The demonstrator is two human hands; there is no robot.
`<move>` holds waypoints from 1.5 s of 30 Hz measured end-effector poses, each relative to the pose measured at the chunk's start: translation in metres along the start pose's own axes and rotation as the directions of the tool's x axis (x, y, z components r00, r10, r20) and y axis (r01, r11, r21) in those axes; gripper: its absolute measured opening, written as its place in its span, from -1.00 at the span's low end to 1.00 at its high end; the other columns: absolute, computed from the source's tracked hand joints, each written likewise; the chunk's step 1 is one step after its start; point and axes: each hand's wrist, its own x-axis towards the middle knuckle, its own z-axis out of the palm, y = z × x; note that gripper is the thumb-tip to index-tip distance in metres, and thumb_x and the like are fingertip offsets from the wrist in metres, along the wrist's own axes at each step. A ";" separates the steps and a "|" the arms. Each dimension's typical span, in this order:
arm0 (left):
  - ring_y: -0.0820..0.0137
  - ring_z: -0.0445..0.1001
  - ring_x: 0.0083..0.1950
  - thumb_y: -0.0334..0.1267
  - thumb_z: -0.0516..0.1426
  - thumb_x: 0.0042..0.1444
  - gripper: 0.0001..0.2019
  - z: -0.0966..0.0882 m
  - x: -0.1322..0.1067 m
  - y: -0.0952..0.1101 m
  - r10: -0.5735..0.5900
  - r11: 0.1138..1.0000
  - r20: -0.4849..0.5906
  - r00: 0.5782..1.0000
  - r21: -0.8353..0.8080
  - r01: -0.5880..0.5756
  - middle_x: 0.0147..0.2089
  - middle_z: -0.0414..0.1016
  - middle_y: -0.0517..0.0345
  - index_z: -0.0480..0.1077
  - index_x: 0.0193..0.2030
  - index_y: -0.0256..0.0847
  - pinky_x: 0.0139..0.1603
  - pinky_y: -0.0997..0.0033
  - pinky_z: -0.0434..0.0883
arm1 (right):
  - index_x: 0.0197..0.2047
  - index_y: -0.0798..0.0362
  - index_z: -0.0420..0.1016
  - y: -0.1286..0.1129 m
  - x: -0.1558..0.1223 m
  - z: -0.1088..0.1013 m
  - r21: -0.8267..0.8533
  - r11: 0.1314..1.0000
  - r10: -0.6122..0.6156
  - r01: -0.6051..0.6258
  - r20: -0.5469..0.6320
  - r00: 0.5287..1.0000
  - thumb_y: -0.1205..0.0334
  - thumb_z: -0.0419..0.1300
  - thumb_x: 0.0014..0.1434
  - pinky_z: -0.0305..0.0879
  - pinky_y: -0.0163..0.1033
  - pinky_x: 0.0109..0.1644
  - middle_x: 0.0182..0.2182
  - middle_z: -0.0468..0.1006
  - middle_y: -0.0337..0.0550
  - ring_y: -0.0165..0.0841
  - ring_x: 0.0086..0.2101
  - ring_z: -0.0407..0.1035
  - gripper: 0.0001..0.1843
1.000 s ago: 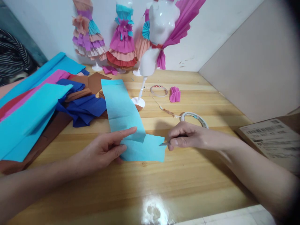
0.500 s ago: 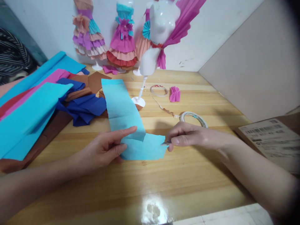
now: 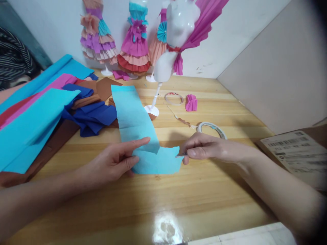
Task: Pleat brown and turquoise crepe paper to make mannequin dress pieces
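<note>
A long strip of light blue crepe paper [image 3: 133,117] lies on the wooden table [image 3: 204,190], its near end folded to the right. My left hand [image 3: 116,163] holds the strip at the fold, index finger stretched across it and thumb under the edge. My right hand [image 3: 204,148] is closed in a pinch on a small metal-tipped tool [image 3: 178,156], whose point touches the right edge of the folded end. I cannot make out what kind of tool it is.
Sheets of blue, pink, brown and dark blue crepe paper [image 3: 38,115] are piled at the left. A white mannequin stand [image 3: 166,58] and three paper-dressed mannequins [image 3: 134,44] stand at the back. Two tape rolls [image 3: 212,128] and a pink pleated piece [image 3: 191,102] lie nearby. A cardboard box [image 3: 298,153] sits at the right.
My right hand's tool tip has pushed slightly into the paper's right edge, lifting its corner. My left hand has stayed in place.
</note>
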 end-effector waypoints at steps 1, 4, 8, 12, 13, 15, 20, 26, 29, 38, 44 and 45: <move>0.52 0.34 -0.47 -0.18 0.03 0.21 -0.51 0.000 0.000 0.000 -0.003 1.000 0.004 1.000 -0.002 0.003 -0.52 0.20 0.34 0.21 0.29 -0.02 -0.43 0.55 0.43 | -0.34 0.21 0.58 -0.001 0.000 0.000 0.005 1.000 0.000 0.000 0.002 1.000 -0.23 0.15 0.11 0.19 -0.24 -0.28 -0.43 0.54 -0.07 -0.34 -0.37 0.35 -0.41; 0.53 0.31 -0.48 -0.17 0.03 0.21 -0.52 0.000 0.000 0.001 -0.010 1.000 0.003 1.000 -0.015 0.011 -0.53 0.17 0.35 0.22 0.29 -0.02 -0.43 0.55 0.43 | -0.33 0.23 0.58 -0.003 0.000 0.001 0.023 1.000 0.010 -0.010 0.013 1.000 -0.22 0.16 0.10 0.20 -0.23 -0.25 -0.40 0.56 -0.04 -0.31 -0.34 0.36 -0.42; 0.54 0.26 -0.50 -0.18 0.03 0.20 -0.51 0.001 0.001 0.001 -0.015 0.999 -0.001 1.000 -0.031 0.015 -0.54 0.11 0.36 0.21 0.29 -0.05 -0.44 0.55 0.44 | -0.32 0.21 0.58 -0.003 -0.002 0.000 0.016 1.000 0.004 -0.004 -0.001 1.000 -0.21 0.16 0.10 0.17 -0.24 -0.28 -0.41 0.54 -0.08 -0.33 -0.36 0.34 -0.43; 0.55 0.27 -0.51 -0.16 0.02 0.20 -0.49 0.000 0.002 0.000 -0.020 0.999 0.010 1.000 -0.042 0.020 -0.54 0.09 0.38 0.19 0.30 -0.08 -0.46 0.55 0.43 | -0.33 0.20 0.59 -0.003 -0.002 0.000 0.032 0.999 -0.008 0.009 -0.005 1.000 -0.22 0.17 0.09 0.16 -0.26 -0.30 -0.45 0.51 -0.13 -0.37 -0.40 0.31 -0.44; 0.55 0.26 -0.51 -0.16 0.02 0.20 -0.49 0.000 0.002 0.000 -0.023 0.999 0.010 1.000 -0.042 0.023 -0.54 0.08 0.38 0.19 0.30 -0.08 -0.46 0.55 0.43 | -0.33 0.20 0.59 -0.004 -0.002 0.000 0.033 0.999 -0.006 0.006 -0.004 1.000 -0.22 0.17 0.09 0.17 -0.25 -0.29 -0.45 0.51 -0.12 -0.36 -0.39 0.32 -0.44; 0.55 0.24 -0.52 -0.16 0.03 0.20 -0.49 0.000 0.001 0.000 -0.027 0.999 0.006 1.000 -0.039 0.027 -0.55 0.06 0.38 0.19 0.30 -0.08 -0.45 0.55 0.43 | -0.31 0.21 0.59 -0.005 -0.001 0.001 0.026 1.000 0.010 -0.010 -0.015 1.000 -0.21 0.17 0.09 0.19 -0.24 -0.27 -0.42 0.53 -0.09 -0.33 -0.35 0.35 -0.44; 0.55 0.26 -0.52 -0.15 0.03 0.19 -0.49 0.000 0.000 -0.001 -0.037 0.999 0.004 0.999 -0.028 0.037 -0.55 0.10 0.38 0.20 0.30 -0.10 -0.47 0.56 0.40 | -0.33 0.20 0.58 -0.006 -0.003 0.000 0.002 1.000 0.001 -0.001 -0.040 0.999 -0.17 0.16 0.12 0.13 -0.26 -0.33 -0.46 0.49 -0.14 -0.39 -0.42 0.27 -0.47; 0.54 0.28 -0.51 -0.15 0.04 0.20 -0.50 0.000 0.001 -0.002 -0.032 0.999 -0.006 0.999 -0.032 0.032 -0.55 0.09 0.38 0.21 0.29 -0.10 -0.45 0.54 0.42 | -0.35 0.19 0.58 -0.003 -0.004 -0.004 0.026 1.000 0.008 -0.007 -0.010 1.000 -0.17 0.16 0.11 -0.03 -0.27 -0.43 -0.55 0.34 -0.24 -0.46 -0.51 0.10 -0.48; 0.52 0.33 -0.50 -0.15 0.03 0.20 -0.49 0.000 0.001 -0.002 -0.035 0.999 -0.004 0.999 -0.031 0.035 -0.55 0.11 0.37 0.20 0.30 -0.10 -0.46 0.55 0.40 | -0.36 0.19 0.57 -0.004 -0.003 -0.002 0.025 0.999 0.023 -0.023 -0.010 1.000 -0.19 0.16 0.10 0.01 -0.27 -0.39 -0.53 0.37 -0.21 -0.44 -0.47 0.13 -0.47; 0.53 0.34 -0.50 -0.16 0.05 0.19 -0.49 0.002 0.001 -0.003 -0.049 0.998 -0.004 0.999 -0.034 0.049 -0.54 0.17 0.36 0.21 0.29 -0.05 -0.45 0.55 0.40 | -0.35 0.20 0.56 -0.008 0.000 0.003 0.038 0.999 0.024 -0.024 0.006 1.000 -0.19 0.16 0.10 0.09 -0.26 -0.31 -0.47 0.46 -0.16 -0.39 -0.41 0.24 -0.47; 0.52 0.36 -0.50 -0.15 0.05 0.18 -0.49 0.001 0.001 -0.001 -0.061 0.998 -0.003 0.998 -0.028 0.061 -0.55 0.14 0.37 0.21 0.29 -0.05 -0.47 0.57 0.39 | -0.36 0.22 0.56 -0.007 0.004 0.004 0.085 0.996 0.017 -0.018 0.017 1.000 -0.18 0.19 0.09 0.08 -0.26 -0.33 -0.49 0.45 -0.16 -0.40 -0.42 0.25 -0.47; 0.52 0.37 -0.50 -0.15 0.05 0.18 -0.48 0.001 0.001 -0.001 -0.066 0.997 -0.004 0.998 -0.032 0.065 -0.55 0.14 0.37 0.21 0.29 -0.06 -0.46 0.57 0.39 | -0.37 0.21 0.56 -0.007 0.005 0.005 0.089 0.996 0.017 -0.019 0.019 1.000 -0.19 0.19 0.08 0.07 -0.26 -0.35 -0.51 0.43 -0.17 -0.41 -0.44 0.23 -0.46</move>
